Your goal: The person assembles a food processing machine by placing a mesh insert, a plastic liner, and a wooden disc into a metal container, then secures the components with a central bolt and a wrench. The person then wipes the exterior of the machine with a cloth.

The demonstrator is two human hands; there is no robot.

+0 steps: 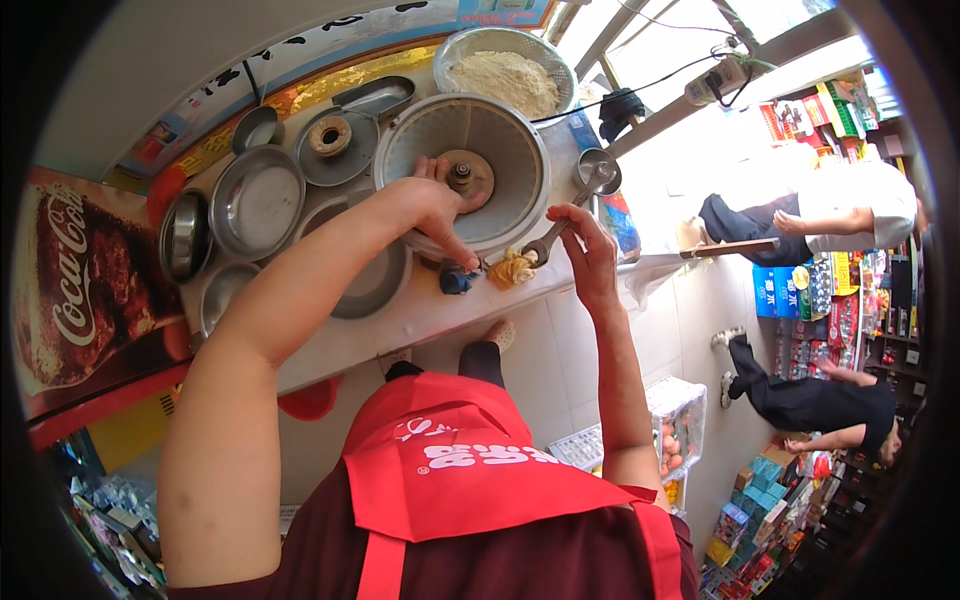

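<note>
A large round metal drum (400,160) sits on the counter, with a round disc and a threaded spindle (460,175) at its centre. My left hand (435,205) reaches over its near rim, fingers spread beside the disc, thumb pointing down outside the rim. Between the thumb and fingers of my right hand (590,245) is a metal wrench (556,228), slanting at the drum's near right side. A crumpled yellowish cloth (513,268) lies by the wrench's lower end. Next to it, under my left thumb, is a small dark blue thing (456,279) I cannot make out.
Metal pans (258,200) crowd the counter's left, one carrying a ring-shaped part (330,136). Behind the drum stands a basin of pale flour-like powder (505,80). A metal cup (598,168) stands right. Two people (815,395) are at the right, near stocked shelves. A crate (675,430) stands below.
</note>
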